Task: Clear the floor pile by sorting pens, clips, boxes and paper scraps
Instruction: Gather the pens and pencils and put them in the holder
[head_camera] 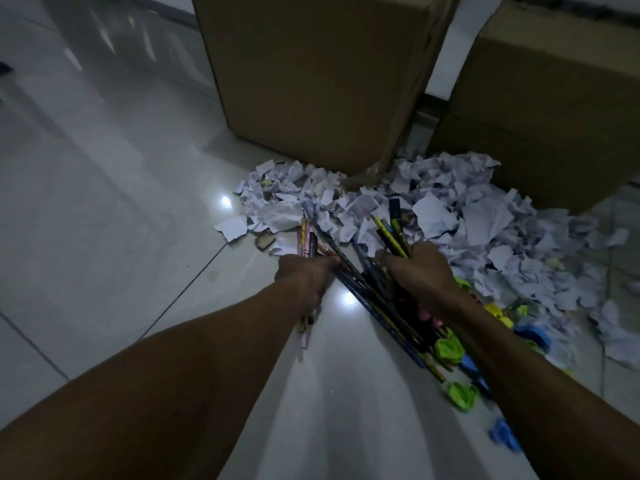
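Gripping a small bunch of pens (pixel 306 239) in the curled left hand (pixel 304 277); clutching a yellow-and-dark bunch (pixel 394 233) in the closed right hand (pixel 420 271). Crossing between the wrists, more loose pens (pixel 377 306) on the tiled floor (pixel 121 202). Lying just beyond, paper scraps (pixel 433 209) against two cardboard boxes (pixel 322 81); scattering beside the right forearm, green and blue clips (pixel 450 348).

We cannot see the fingers of the left hand (pixel 306 277); they curl out of sight under the bundle of pens (pixel 306 239) it grips, whose lower ends our wrist covers. The right hand (pixel 417 268) likewise hides its fingers and the middles of its own pens (pixel 394 226). Below that grip, our forearm covers part of the clips (pixel 448 346). Beyond both grips, the frame's top edge cuts off the cardboard boxes (pixel 318 74). Print on the pens is too blurred to read.
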